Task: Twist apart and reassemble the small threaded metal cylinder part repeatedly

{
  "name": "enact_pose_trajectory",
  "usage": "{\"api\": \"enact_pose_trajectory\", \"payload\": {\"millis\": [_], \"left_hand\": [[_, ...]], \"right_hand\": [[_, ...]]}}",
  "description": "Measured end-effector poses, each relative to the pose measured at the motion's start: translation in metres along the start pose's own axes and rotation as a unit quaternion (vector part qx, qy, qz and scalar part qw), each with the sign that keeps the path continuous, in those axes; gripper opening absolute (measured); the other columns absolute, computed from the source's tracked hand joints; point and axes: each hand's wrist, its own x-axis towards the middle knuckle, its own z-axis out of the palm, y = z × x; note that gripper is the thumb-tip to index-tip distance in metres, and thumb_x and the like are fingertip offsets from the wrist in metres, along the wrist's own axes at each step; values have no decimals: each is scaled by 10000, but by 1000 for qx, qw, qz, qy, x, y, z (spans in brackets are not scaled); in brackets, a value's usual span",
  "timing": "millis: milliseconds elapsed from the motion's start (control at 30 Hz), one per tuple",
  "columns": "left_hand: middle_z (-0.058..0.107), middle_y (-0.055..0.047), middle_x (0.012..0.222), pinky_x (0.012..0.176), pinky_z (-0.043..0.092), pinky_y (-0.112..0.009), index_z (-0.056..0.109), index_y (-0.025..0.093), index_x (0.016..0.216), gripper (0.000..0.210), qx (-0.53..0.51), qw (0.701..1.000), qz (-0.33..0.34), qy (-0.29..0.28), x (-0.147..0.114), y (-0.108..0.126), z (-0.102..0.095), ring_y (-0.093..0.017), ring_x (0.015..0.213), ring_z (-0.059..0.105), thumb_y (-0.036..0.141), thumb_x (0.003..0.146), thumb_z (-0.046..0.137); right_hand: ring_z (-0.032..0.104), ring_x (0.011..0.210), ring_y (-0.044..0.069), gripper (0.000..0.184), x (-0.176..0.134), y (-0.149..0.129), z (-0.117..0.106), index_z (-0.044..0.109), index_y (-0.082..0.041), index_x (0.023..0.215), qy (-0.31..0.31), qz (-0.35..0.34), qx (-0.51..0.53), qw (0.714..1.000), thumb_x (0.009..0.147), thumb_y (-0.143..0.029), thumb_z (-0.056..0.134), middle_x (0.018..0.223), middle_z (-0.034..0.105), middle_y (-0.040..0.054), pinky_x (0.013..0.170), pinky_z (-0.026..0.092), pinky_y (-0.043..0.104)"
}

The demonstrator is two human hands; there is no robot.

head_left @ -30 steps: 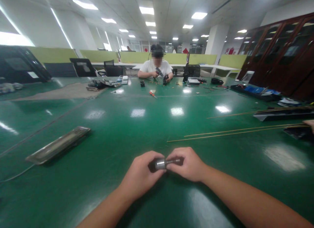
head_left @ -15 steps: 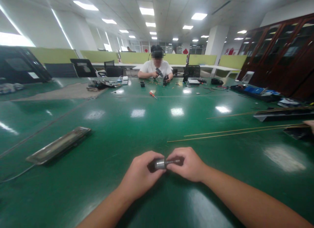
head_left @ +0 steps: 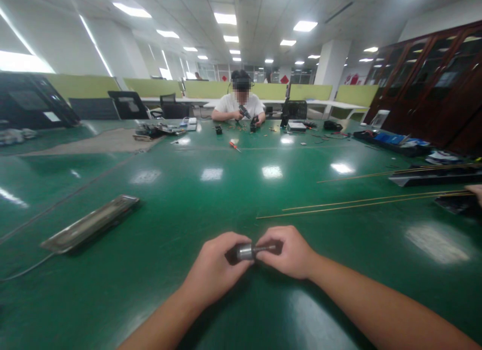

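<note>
A short silver metal cylinder with a thin shaft (head_left: 245, 252) lies level between my hands, just above or on the green tabletop (head_left: 181, 209); I cannot tell which. My left hand (head_left: 216, 262) is closed around the cylinder's body, thumb below and fingers above, and its dark left end is partly hidden. From the other side, my right hand (head_left: 288, 252) pinches at the base of the shaft, with the shaft's tip pointing into the palm. What kind of part it is cannot be made out.
To the left lies a long metal-framed power strip or lamp-like bar (head_left: 90, 224) with a grey cable. Thin brass-coloured rods (head_left: 339, 205) reach in from the right, near another person's hand (head_left: 476, 190). Across the table sits a co-worker (head_left: 239, 101); an orange-handled screwdriver (head_left: 235, 146) lies nearer.
</note>
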Motion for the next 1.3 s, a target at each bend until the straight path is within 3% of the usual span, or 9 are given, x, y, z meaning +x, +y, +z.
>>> {"api": "enact_pose_trajectory", "payload": {"millis": [1300], "left_hand": [[732, 22, 914, 770, 499, -258, 703, 256, 963, 175, 14, 1000, 13, 7, 0, -3, -2, -156, 843, 681, 225, 791, 716]], "right_hand": [[638, 652, 157, 67, 0, -1, -2, 755, -178, 820, 7, 0, -6, 1000, 760, -196, 730, 733, 720, 25, 624, 455, 249]]}}
